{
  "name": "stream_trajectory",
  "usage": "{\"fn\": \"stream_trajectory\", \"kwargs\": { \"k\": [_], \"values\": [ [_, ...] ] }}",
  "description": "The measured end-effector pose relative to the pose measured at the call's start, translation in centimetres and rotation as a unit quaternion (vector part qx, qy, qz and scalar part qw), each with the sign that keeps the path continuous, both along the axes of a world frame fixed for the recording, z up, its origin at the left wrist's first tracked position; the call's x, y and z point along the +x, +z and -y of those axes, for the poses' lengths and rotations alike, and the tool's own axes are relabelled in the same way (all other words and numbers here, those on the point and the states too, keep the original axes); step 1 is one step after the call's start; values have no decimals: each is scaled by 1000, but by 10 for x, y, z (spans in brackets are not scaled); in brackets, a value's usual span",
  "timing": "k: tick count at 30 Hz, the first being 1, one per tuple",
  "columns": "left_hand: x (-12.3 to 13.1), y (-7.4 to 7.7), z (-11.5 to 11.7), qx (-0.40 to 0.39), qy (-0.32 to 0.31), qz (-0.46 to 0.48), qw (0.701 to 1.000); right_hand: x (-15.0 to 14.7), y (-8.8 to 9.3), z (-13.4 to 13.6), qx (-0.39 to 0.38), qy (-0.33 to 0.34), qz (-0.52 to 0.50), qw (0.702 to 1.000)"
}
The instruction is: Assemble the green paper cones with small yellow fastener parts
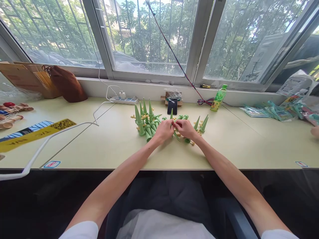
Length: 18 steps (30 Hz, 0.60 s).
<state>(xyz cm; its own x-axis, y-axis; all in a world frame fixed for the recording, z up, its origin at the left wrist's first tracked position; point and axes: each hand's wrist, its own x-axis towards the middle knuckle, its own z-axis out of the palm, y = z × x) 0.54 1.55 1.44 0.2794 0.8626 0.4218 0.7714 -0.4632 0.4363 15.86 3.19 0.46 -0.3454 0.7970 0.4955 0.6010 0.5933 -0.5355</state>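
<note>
My left hand (164, 129) and my right hand (185, 128) meet at the middle of the table, fingertips nearly touching. Between them stands a green cone (171, 114), its tip pointing up, and my left fingers are closed on it. The fingers of my right hand are pinched beside it; what they hold is too small to make out. Several green cones (140, 127) with yellow pegs, some upright and some lying, are left of my hands. More upright cones (204, 124) stand to the right, and a green cone lying end-on (187, 140) is below my right hand.
Behind my hands a black phone (172, 107) leans on a small box. A green bottle (219, 98) stands back right, with plastic packets (279, 111) farther along. At the back left are a power strip (124, 100) and a brown bag (67, 84). A person's hand (315, 131) shows far right.
</note>
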Motion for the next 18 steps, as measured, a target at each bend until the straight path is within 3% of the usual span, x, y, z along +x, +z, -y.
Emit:
{"fn": "stream_trajectory", "kwargs": {
  "k": [18],
  "values": [
    [-1, -1, 0, 2, -10, -25, 1000, 2, -2, -2, -7, 12, 14, 1000]
  ]
}}
